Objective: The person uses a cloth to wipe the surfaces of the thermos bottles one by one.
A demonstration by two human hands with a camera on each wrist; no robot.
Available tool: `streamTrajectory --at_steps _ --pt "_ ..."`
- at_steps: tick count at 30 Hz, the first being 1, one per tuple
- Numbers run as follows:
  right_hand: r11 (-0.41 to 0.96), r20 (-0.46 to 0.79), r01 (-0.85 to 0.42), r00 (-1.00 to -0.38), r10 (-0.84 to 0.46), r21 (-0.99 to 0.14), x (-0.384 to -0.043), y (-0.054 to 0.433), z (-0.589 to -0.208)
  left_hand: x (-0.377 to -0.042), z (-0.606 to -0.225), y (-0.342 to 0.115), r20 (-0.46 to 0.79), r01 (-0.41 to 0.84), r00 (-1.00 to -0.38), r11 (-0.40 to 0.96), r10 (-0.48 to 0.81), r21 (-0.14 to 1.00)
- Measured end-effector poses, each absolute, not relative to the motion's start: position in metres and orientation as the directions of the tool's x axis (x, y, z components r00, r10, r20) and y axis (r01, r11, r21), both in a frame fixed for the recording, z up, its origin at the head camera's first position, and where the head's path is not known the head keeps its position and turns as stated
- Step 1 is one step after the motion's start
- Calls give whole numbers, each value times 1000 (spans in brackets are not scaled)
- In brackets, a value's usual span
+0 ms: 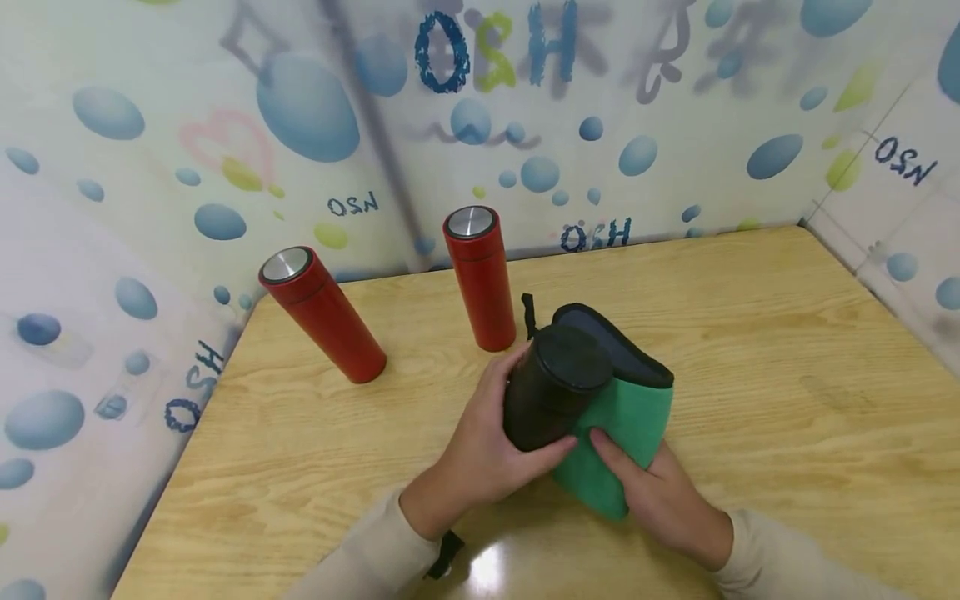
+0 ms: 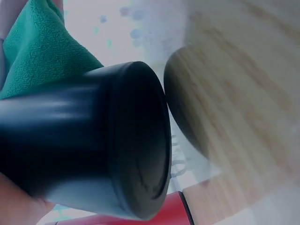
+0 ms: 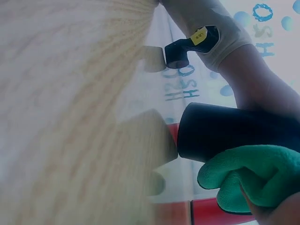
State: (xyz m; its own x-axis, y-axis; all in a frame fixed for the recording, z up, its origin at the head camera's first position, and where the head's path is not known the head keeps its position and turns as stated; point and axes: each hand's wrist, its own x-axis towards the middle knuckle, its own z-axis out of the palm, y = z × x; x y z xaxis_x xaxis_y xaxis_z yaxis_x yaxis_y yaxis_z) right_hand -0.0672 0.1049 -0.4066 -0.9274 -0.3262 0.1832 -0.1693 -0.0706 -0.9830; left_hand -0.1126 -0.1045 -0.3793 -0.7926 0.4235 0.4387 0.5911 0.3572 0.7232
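Evidently, the black cylinder [image 1: 551, 400] is gripped, tilted over the table [image 1: 795, 358], by the left hand [image 1: 476, 450], while the green cloth [image 1: 630, 417] is pinched beside it by the right hand [image 1: 667, 504]. Wiping seems to be in hand; a steady hold and snug pressure from the cloth are probably called for. Leftward, movement is hemmed by a red bottle [image 1: 485, 292] near the cylinder and a second red bottle [image 1: 330, 321] farther off; more room is offered rightward, bounded behind by the patterned wall [image 1: 682, 108].

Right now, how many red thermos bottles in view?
2. Left red thermos bottle: standing on the table, toward its left edge. Right red thermos bottle: standing just beyond the left hand. No others show.
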Motion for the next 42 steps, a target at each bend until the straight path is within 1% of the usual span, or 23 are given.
streamTrajectory --at_steps 2,5,9,12,16,19,22,24,26,28,31,35,38,42 --pt "-71 158 -142 -929 -333 -987 -68 105 -406 -112 -379 -105 415 560 -814 363 406 745" --pt "-67 163 -150 -944 -287 -986 -67 105 -406 -111 -380 -107 378 522 -837 372 395 768" --pt "-89 209 -197 -965 -159 -976 -65 105 -408 -112 -382 -107 362 520 -834 378 416 765" --pt "-113 240 -230 -967 -89 -967 -65 106 -409 -114 -381 -108 355 526 -830 389 431 756" --pt "-116 223 -211 -970 -97 -971 -65 105 -409 -115 -380 -109 340 519 -835 413 433 749" --pt "-106 190 -175 -969 -158 -979 -64 104 -409 -115 -380 -108 352 529 -829 409 434 743" --pt "-113 181 -158 -953 -243 -981 -65 104 -408 -115 -381 -106 378 551 -818 401 433 732" --pt "-127 179 -147 -940 -291 -981 -67 105 -407 -114 -381 -104 387 553 -820 408 421 727" --pt "-131 171 -136 -935 -310 -982 -68 104 -407 -114 -381 -104 387 545 -829 426 403 722" --pt "-122 158 -127 -943 -294 -984 -68 104 -407 -113 -382 -104 386 539 -835 443 392 716" --pt "-99 157 -138 -964 -214 -985 -66 104 -409 -113 -381 -105 393 554 -825 444 407 704" --pt "-177 212 -191 -972 -106 -966 -66 104 -411 -115 -380 -106 414 593 -797 440 440 674" --pt "-240 248 -223 -965 -80 -945 -67 103 -412 -116 -378 -106 408 593 -798 454 444 665" --pt "-265 267 -233 -958 -100 -936 -66 101 -414 -114 -378 -105 390 572 -814 477 430 668"
